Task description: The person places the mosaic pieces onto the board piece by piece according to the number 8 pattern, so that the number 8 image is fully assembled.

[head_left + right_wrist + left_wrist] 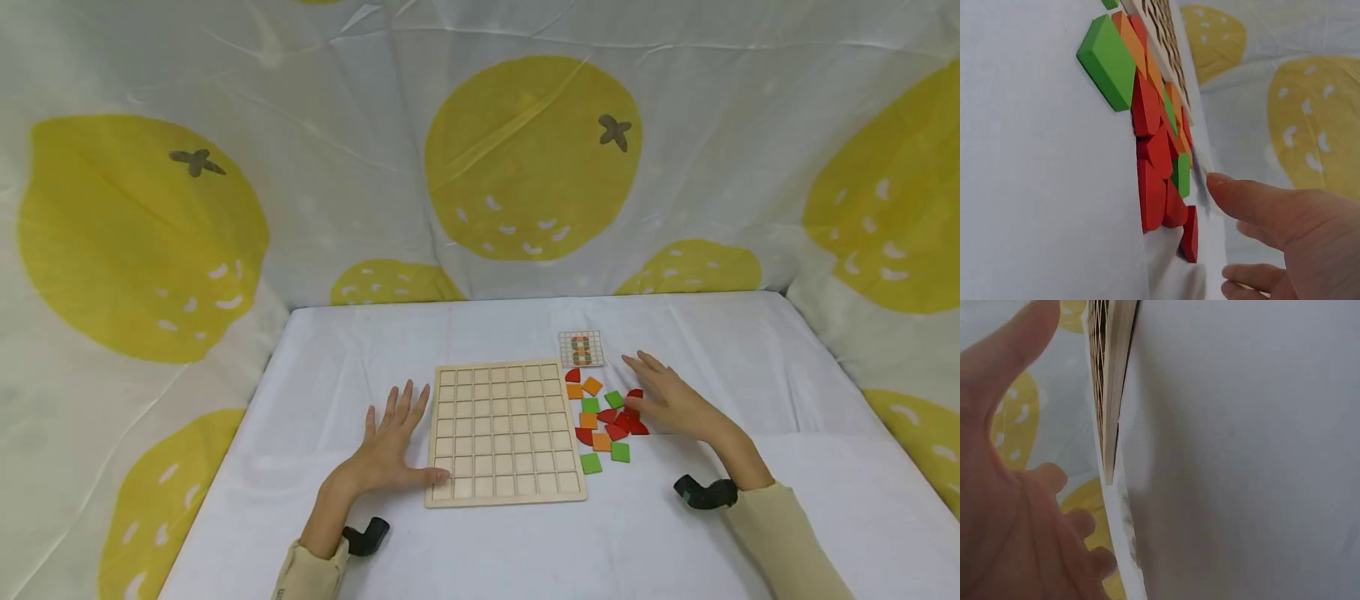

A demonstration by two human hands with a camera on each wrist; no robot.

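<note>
The left hand (388,457), holding nothing, spreads its fingers, its thumb over the near-left corner of a gridded wooden board (507,435) on the worktop (525,550). Just right lie red, orange and green pieces (607,416), a patterned card (581,349) beyond them; the right hand (678,406) hovers at their right edge, fingers loose, grasping nothing.

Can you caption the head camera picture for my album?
Left hand near a wooden grid board, right hand near red, orange and green pieces.
</note>
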